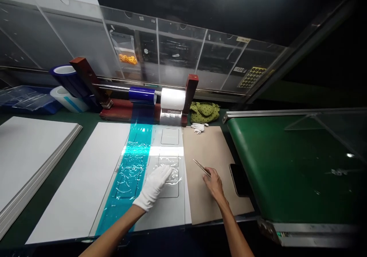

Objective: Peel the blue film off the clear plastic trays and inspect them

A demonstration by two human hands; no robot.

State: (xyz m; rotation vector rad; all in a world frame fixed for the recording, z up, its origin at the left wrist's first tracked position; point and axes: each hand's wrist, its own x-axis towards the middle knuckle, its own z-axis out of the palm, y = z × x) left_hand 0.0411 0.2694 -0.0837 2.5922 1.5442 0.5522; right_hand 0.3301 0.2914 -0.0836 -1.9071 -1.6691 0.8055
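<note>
My left hand [154,186], in a white glove, lies with its fingers stretched out on the clear film [174,176] over a sheet printed with rounded black outlines [170,136]. To its left, a strip of blue film [129,176] runs down the same sheet, wrinkled in places. My bare right hand [213,182] is closed around slim, pointed metal tweezers [201,167]. It hovers over or rests on the brown board [200,203]; which of these, I cannot tell. The tweezers point up and left, toward the sheet.
A red stand [120,109] carries a blue film roll [142,95] and a clear film roll [173,98]. White sheets [34,146] are stacked at left. At right are a phone [238,180] and a green conveyor belt [275,165]. A green pouch [204,112] and a crumpled white glove [198,127] lie behind.
</note>
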